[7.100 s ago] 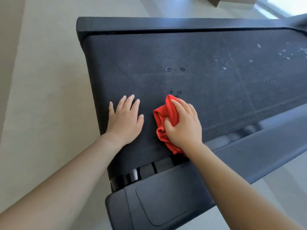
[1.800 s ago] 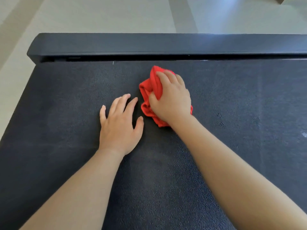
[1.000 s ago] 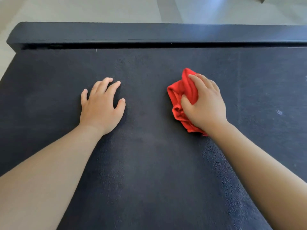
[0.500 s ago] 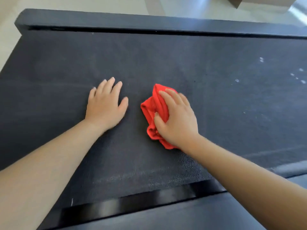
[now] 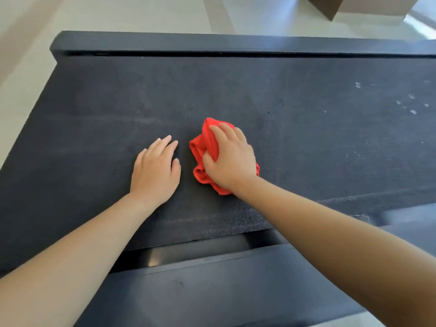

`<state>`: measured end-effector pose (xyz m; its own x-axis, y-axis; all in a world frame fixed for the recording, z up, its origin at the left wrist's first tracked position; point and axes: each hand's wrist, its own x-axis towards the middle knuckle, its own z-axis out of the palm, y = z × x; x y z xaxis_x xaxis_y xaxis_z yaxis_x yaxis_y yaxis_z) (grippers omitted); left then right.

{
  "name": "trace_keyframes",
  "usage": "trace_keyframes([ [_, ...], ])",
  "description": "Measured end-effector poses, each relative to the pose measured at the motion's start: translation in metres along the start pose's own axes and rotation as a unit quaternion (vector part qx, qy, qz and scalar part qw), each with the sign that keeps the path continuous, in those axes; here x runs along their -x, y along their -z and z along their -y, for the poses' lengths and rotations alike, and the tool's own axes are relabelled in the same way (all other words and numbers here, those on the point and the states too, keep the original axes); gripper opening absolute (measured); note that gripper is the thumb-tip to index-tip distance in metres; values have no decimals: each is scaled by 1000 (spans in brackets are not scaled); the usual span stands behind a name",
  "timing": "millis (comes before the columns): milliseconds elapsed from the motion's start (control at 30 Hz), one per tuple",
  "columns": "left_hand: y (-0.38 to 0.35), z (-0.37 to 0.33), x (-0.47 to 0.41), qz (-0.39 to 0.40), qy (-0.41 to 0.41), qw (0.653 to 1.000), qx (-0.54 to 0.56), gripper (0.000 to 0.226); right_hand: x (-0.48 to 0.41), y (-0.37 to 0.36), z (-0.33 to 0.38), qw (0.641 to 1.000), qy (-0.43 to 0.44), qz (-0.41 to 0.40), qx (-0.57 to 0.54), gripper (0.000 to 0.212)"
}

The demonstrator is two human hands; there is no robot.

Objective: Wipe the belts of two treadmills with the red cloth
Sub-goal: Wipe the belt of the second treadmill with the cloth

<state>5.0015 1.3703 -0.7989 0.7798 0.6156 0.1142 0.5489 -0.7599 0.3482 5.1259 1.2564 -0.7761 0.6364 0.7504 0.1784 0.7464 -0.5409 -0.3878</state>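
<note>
A bunched red cloth (image 5: 203, 147) lies on the dark textured treadmill belt (image 5: 295, 128) near its middle. My right hand (image 5: 230, 159) grips the cloth from above, fingers curled over it and thumb tucked into its folds. My left hand (image 5: 155, 168) rests flat on the belt just left of the cloth, fingers straight and together. Several small white specks (image 5: 411, 103) mark the belt at the far right.
A black side rail (image 5: 212, 43) borders the belt's far edge, and another rail (image 5: 224, 286) runs along the near edge under my forearms. Pale floor (image 5: 141, 13) lies beyond. A brown cardboard box (image 5: 363, 5) stands at the top right.
Over the last second my right hand slid the cloth leftward toward my left hand, then slightly right again. The view pulled back, showing the near rail. My left hand stayed flat.
</note>
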Motion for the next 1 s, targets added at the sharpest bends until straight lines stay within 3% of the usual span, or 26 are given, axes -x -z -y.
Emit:
trace_keyframes([
  [133,-6,-12,21,36,-1,999,-25,54,38,13,-20,999,42,10,-22,60],
  [400,-23,-59,-13,30,-19,999,7,54,17,36,-84,997,-63,-40,-5,61],
  [567,-53,-116,-72,36,51,998,10,56,-27,34,-111,990,-106,-90,-2,57],
  [700,-59,-116,-124,19,110,994,-8,55,-64,32,-124,994,-77,-82,-14,55],
  [1000,-60,-113,-130,-1,114,992,-47,55,-98,32,-134,998,-32,-47,-34,57],
])
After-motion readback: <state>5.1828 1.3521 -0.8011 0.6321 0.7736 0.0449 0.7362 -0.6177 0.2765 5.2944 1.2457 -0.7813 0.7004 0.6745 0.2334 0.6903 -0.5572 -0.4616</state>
